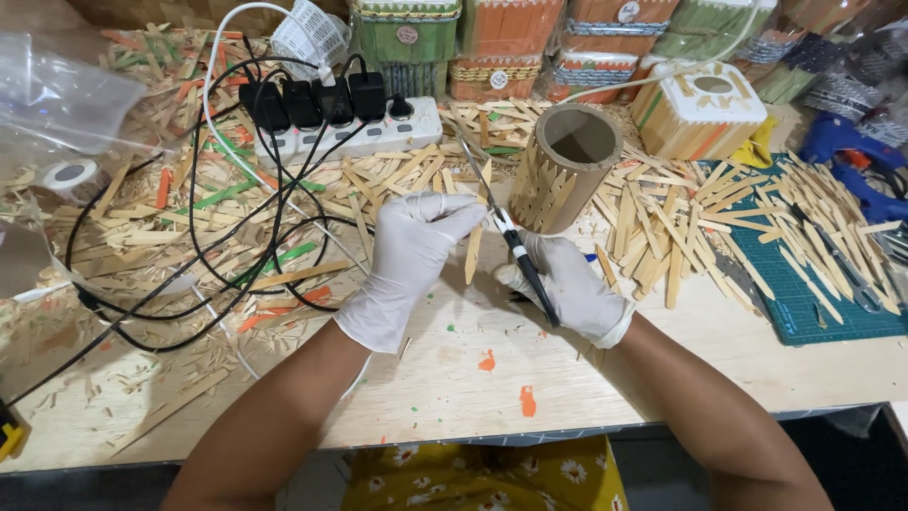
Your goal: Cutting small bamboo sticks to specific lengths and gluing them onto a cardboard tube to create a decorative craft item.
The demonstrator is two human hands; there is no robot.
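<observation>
Head view: we see both hands gloved in white, working over the wooden table [454,378]. The left hand [409,255] has its fingers pressed together, pinching the top of a wooden craft stick [473,254] that hangs upright between the two hands. The right hand [567,284] is curled around the black handles of a pair of scissors [511,237]; the blades point up and far-left, and they cross the stick's upper end right at the left fingertips. We can't tell whether the blades are parted or meeting.

Just beyond the hands, slightly right, stands a cardboard tube [565,163] with sticks glued around its lower part. A loose pile of sticks [662,227] spreads to its right, running onto a green cutting mat [813,312] at the right edge. A blue glue gun [851,151] lies at far right. A white power strip [350,132] with black plugs sits far left of the tube, its black cables [189,255] looping over the stick scraps on the left.
</observation>
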